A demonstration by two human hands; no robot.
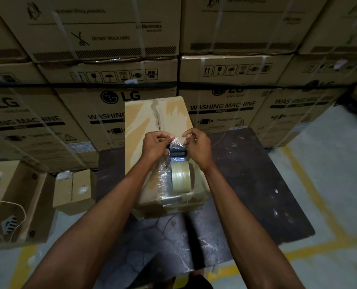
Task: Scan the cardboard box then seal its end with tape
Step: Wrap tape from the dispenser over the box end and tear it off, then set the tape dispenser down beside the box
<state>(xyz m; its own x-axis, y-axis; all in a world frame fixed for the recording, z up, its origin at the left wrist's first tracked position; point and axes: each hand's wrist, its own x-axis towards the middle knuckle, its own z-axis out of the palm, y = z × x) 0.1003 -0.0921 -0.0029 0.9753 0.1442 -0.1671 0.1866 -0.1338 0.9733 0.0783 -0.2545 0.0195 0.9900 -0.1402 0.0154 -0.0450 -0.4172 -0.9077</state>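
Stacked LG washing-machine cartons (115,113) are filling the background. A dark mat (256,184) is lying on the floor, and the cardboard box (140,130) is resting on it. A tape dispenser (178,163) is sitting on the box's top. The left hand (155,143) and right hand (198,146) are each pinching the clear tape end (178,142) between them.

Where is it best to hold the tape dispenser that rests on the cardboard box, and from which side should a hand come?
Grip the dark frame of the tape dispenser, just behind its front end, coming from above and from the near side. The tape roll stands on edge on the cardboard box, so its flat sides are free to clasp. The left hand and right hand pinch the loose tape there.
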